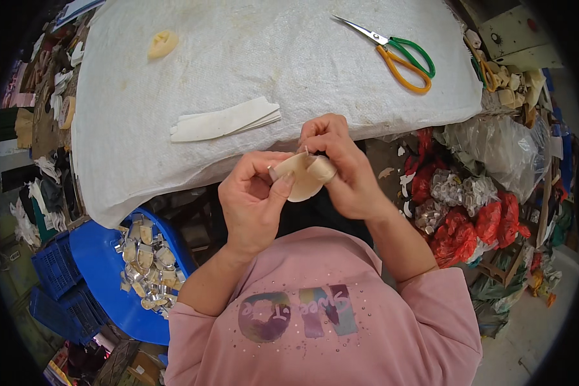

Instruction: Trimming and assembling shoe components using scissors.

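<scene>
I see both hands raised just off the near edge of the white table [141,128], working one cream pad [304,177] held between them. My left hand [251,199] is closed on the pad's left end, thumb on its near face and fingers curled behind; my right hand [341,170] is closed on its right end, where the material rolls into a thick fold, and something thin and pale — maybe a needle, I cannot tell — pokes up just above the pad by the right fingertips. The relation that counts: the pad's long axis runs left to right, bridging the two grips, with its rounded belly hanging toward me below both thumbs. The right hand sits a little farther and higher than the left, so the pad tilts up to the right. Neither hand is nearer; both are touching it. On the table, a stack of white strips [225,120] lies just beyond the hands, scissors [395,51] with green and orange handles sit far right, and a small yellowish piece [162,44] far left. A blue tub [103,270] of small pieces stands near left, below the table.
</scene>
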Tool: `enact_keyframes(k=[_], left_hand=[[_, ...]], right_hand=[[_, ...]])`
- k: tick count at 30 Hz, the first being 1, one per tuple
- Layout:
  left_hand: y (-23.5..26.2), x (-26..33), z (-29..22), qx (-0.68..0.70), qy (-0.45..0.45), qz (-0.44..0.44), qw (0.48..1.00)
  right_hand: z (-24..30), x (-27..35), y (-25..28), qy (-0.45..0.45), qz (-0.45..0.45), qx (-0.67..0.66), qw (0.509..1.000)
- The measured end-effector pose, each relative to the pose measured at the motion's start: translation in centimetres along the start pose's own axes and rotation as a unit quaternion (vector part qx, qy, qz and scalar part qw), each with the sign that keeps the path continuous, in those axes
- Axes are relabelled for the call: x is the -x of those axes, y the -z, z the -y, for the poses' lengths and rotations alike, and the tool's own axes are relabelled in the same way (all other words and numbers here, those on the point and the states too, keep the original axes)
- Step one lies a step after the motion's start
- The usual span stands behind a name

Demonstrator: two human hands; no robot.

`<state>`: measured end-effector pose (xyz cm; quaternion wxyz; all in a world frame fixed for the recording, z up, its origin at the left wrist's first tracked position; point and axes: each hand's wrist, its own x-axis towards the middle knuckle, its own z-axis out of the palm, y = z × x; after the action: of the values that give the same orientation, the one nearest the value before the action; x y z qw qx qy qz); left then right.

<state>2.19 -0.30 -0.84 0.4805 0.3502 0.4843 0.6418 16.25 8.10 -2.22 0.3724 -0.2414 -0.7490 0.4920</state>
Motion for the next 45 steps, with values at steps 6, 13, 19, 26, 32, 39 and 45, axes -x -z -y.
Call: enact_keyframes(k=[6, 13, 19, 26, 32, 39, 45], left_hand=[[0.1, -0.2, -0.2, -0.036, 0.034, -0.006, 0.999], [-0.7, 0.3, -0.2, -0.034, 0.040, 0.016, 0.998], [-0.5, 0.9, -0.3, 0.000, 0.102, 0.055, 0.993], [1.1, -0.4, 0.2, -0.007, 0.055, 0.035, 0.998], [0.2, -0.5, -0.3, -0.235, -0.176, 0.073, 0.953], [1.9, 0.3, 0.1, -0.401, -0.379, 0.048, 0.833], [1.5, 0.0, 1.3, -0.131, -0.176, 0.088, 0.972]], right_hand=[[-0.3, 0.2, -0.5, -0.019, -0.037, -0.043, 0.998], [1.1, -0.3, -0.2, 0.023, -0.057, 0.108, 0.992], [1.3, -0.2, 0.5, -0.160, -0.096, -0.118, 0.975], [-0.3, 0.6, 2.2, -0.204, -0.095, -0.199, 0.954], [0.4, -0.4, 2.8, -0.290, 0.130, -0.329, 0.890], [1.0, -0.4, 3.2, -0.237, 0.125, -0.346, 0.899], [1.3, 0.1, 2.3, -0.096, 0.037, -0.136, 0.985]])
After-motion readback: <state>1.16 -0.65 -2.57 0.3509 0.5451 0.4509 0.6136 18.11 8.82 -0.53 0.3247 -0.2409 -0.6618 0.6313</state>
